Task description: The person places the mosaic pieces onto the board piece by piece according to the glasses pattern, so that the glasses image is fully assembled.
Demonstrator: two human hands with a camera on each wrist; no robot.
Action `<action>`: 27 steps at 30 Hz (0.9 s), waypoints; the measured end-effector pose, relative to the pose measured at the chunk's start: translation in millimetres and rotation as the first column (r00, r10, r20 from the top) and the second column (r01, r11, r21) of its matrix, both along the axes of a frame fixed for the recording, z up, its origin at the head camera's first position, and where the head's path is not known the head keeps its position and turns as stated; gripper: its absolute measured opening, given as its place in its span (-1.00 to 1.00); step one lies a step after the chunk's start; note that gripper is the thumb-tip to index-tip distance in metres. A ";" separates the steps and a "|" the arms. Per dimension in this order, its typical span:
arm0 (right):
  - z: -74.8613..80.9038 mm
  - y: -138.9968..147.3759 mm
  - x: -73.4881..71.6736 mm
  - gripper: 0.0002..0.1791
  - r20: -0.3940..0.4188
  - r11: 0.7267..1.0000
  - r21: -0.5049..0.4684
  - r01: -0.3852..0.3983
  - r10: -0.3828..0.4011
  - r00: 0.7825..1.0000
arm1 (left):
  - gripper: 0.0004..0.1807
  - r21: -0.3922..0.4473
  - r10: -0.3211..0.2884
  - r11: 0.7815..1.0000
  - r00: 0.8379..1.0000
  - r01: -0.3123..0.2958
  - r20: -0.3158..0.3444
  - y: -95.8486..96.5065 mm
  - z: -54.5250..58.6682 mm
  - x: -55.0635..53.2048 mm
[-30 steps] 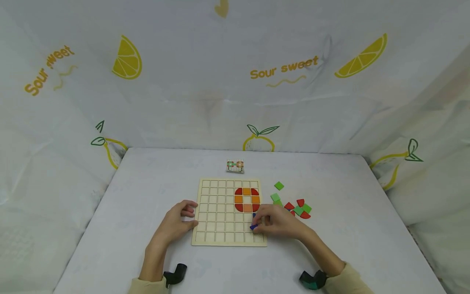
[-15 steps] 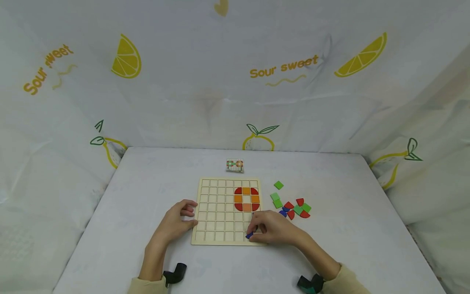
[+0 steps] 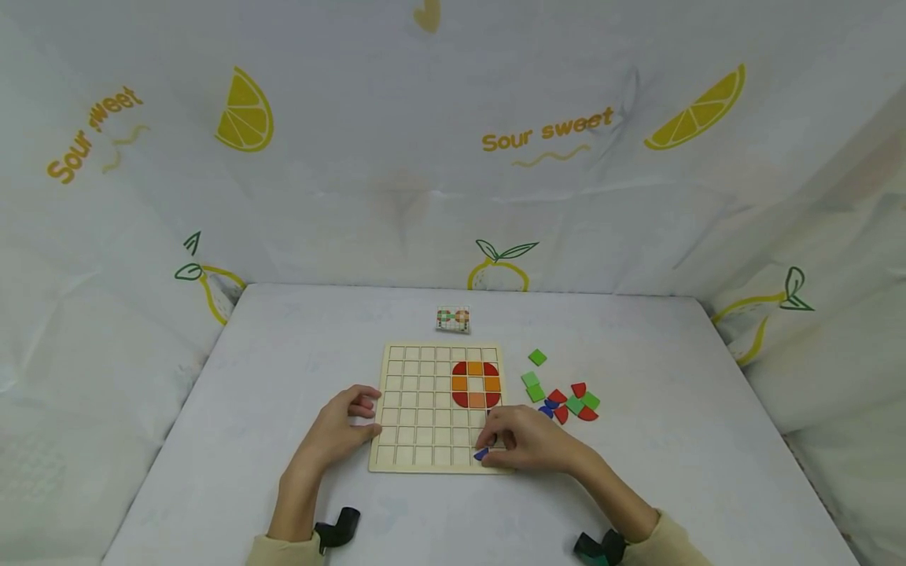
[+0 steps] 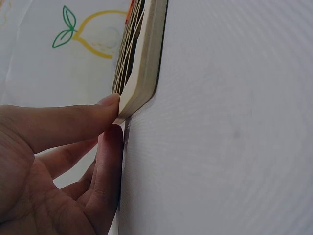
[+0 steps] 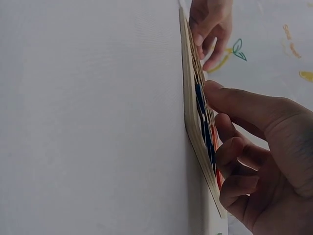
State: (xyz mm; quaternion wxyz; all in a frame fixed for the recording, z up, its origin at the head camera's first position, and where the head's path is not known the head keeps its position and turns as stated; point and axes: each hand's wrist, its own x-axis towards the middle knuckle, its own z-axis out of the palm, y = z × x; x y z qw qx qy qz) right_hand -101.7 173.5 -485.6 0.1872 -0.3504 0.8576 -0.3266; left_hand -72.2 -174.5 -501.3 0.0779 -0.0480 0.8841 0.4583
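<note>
A pale wooden grid board (image 3: 425, 417) lies on the table between both hands. Against its left edge rest the fingers and thumb of my left hand (image 3: 336, 424); the left wrist view shows the thumb tip at the board's corner. My right hand (image 3: 524, 432) bends over the near right corner, thumb and index finger at a small blue tile (image 3: 481, 454) in the bottom row. Several blue tiles (image 5: 208, 139) sit along the board's right side in the right wrist view, partly covered by the hand in the head view. Red corner tiles (image 3: 460, 399) and orange tiles (image 3: 476, 368) form a ring upper right.
Right of the board lie loose green squares (image 3: 538, 358), red rounded tiles (image 3: 588, 413) and blue tiles (image 3: 546, 411). A small pattern card (image 3: 453, 318) stands behind the board. White fabric (image 3: 375, 196) with lemon prints hangs at the back.
My right hand has moved down the board's right side toward the near edge with the blue tile, uncovering loose blue tiles, then stayed nearly still. My left hand has not moved.
</note>
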 end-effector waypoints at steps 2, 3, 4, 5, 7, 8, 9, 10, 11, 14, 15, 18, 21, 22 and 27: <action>1.9 1.6 -1.0 -0.86 -0.006 1.000 -0.001 0.017 -0.017 1.000 | -0.45 0.002 0.003 1.000 1.000 -0.003 -0.002 0.5 -0.1 0.3; 2.8 2.8 -1.8 -0.86 -0.009 1.000 -0.004 0.027 -0.027 1.000 | -0.45 0.003 0.005 1.000 1.000 -0.004 -0.002 0.8 0.0 0.4; 3.8 4.5 -3.0 -0.86 -0.017 0.999 -0.009 0.035 -0.035 0.999 | -0.45 0.003 0.005 1.000 1.000 -0.005 -0.003 1.1 0.0 0.5; 4.6 6.4 -4.6 -0.85 -0.023 0.999 -0.017 0.045 -0.045 0.999 | -0.45 0.004 0.006 1.000 1.000 -0.006 -0.004 1.3 -0.1 0.5; 6.2 11.0 -8.9 -0.85 -0.043 0.997 -0.036 0.061 -0.062 0.997 | -0.46 0.005 0.007 1.000 1.000 -0.006 -0.005 1.8 0.5 0.8; 7.2 13.6 -11.6 -0.86 -0.055 0.996 -0.048 0.069 -0.072 0.996 | -0.46 0.004 0.006 1.000 1.000 -0.006 -0.006 1.8 0.7 0.8; 8.0 16.3 -14.5 -0.86 -0.071 0.995 -0.057 0.078 -0.082 0.994 | -0.46 0.004 0.005 1.000 1.000 -0.005 -0.009 1.8 0.9 1.0; 8.9 19.3 -17.6 -0.86 -0.085 0.994 -0.065 0.088 -0.093 0.992 | -0.46 0.006 0.004 1.000 1.000 -0.004 -0.012 1.8 1.5 1.2; 10.0 22.0 -20.8 -0.85 -0.100 0.992 -0.071 0.099 -0.106 0.989 | -0.46 0.007 0.004 1.000 1.000 -0.003 -0.014 1.7 2.1 1.4; 12.6 31.7 -31.3 -0.84 -0.131 0.987 -0.082 0.139 -0.149 0.980 | -0.45 0.012 -0.004 1.000 1.000 0.005 -0.022 1.3 3.2 1.5; 13.4 35.1 -34.9 -0.83 -0.131 0.985 -0.085 0.152 -0.162 0.978 | -0.45 0.013 -0.006 1.000 1.000 0.007 -0.023 1.3 3.6 1.6; 14.5 44.6 -45.2 -0.81 -0.114 0.977 -0.089 0.191 -0.201 0.973 | -0.44 0.013 -0.011 1.000 1.000 0.011 -0.025 1.2 4.1 1.3; 13.3 51.5 -55.2 -0.78 -0.093 0.969 -0.089 0.229 -0.237 0.967 | -0.44 0.012 -0.009 1.000 1.000 0.009 -0.023 0.9 4.4 1.5; 12.0 53.8 -58.5 -0.76 -0.090 0.966 -0.086 0.244 -0.252 0.964 | -0.44 0.011 -0.009 1.000 1.000 0.009 -0.023 0.8 4.3 1.4; 5.2 65.0 -73.6 -0.72 -0.065 0.945 -0.079 0.316 -0.322 0.945 | -0.46 0.005 -0.003 1.000 1.000 0.003 -0.018 0.1 1.7 0.4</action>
